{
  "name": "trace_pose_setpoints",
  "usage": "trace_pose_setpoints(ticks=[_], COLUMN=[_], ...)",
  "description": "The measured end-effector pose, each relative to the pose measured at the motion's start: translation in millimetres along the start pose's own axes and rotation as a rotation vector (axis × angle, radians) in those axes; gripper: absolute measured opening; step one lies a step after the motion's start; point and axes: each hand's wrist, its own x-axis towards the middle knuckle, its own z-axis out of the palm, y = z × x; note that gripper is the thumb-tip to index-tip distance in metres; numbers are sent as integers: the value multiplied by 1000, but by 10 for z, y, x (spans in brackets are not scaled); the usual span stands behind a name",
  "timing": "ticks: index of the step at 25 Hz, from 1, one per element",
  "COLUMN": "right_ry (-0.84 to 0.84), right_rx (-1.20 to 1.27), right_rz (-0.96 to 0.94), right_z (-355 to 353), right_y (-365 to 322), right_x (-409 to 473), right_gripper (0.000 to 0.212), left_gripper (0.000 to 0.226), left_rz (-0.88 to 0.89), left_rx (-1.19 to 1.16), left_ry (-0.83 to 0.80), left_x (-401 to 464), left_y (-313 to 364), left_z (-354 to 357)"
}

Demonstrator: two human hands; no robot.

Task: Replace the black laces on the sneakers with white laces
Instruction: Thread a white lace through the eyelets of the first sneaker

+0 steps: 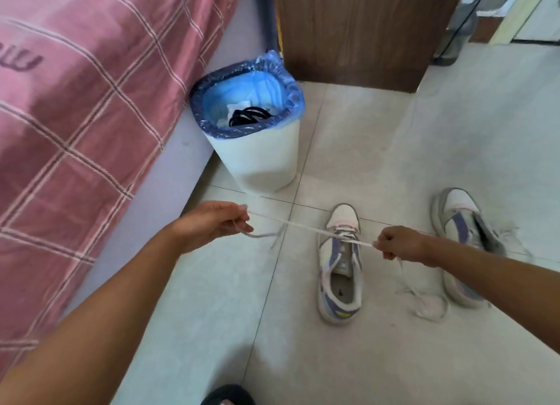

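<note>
- While both hands are pulling the white lace (303, 225) taut across the floor, I read this as the even-out step right after threading the lowest eyelets of the near sneaker (339, 262).
- Left hand (212, 224): fingers curled, pinching one end of the lace, with a short loose tail drooping below the fist.
- Right hand (400, 243): clenched on the other end just right of the shoe's throat; a slack tail hangs from it toward the floor.
- Lace runs in a straight line from left hand, through the front of the near sneaker, to right hand. Only the bottom rows look laced; upper eyelets look bare, though blur makes it hard to be sure.
- Doing it well, as I'd judge it: match both ends for length before crossing, keep the lace flat and untwisted at the eyelets, and pull level so the shoe doesn't lift or skid on the tile.
- I'd also ease tension before the next cross; over-pulling could bunch the tongue.
- Second sneaker (463, 247) sits to the right, well apart from the first, with no lace in it that I can see.
- Another loose white lace (430, 307) lies in a heap on the tile between the two shoes, near their heels.
- Black laces (248, 115) are coiled in the bin (257, 159) with the blue liner, beside the bed (75, 101), so removal looks done.
- Progress guess: early in relacing, one shoe barely started, the other untouched.
</note>
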Motion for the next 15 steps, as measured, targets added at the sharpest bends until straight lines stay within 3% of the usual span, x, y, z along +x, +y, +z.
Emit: trace_pose_setpoints(ticks=[3,4,8,10,12,15], right_ry=[232,313,341,528,633,606], right_rx=[-454,-492,-366,-368,-276,96], right_rz=[-39,-132,-653,-838,-828,-547], right_z=[63,146,755,1055,1113,893], right_y=[-135,-298,-1303,-1650,-1759,-1703], right_x=[11,-1,-280,-376,-364,-290], right_gripper=[13,23,41,31,27,23], left_gripper=[49,47,18,20,21,21], left_rz=[53,63,95,96,92,80], left_rx=[-26,0,-24,-4,13,20], left_ry=[46,28,-24,-34,-48,-34], left_x=[-188,-211,-244,-285,-354,-466], left_y=[23,34,201,255,233,86], left_z=[-269,-297,-165,-149,-202,-321])
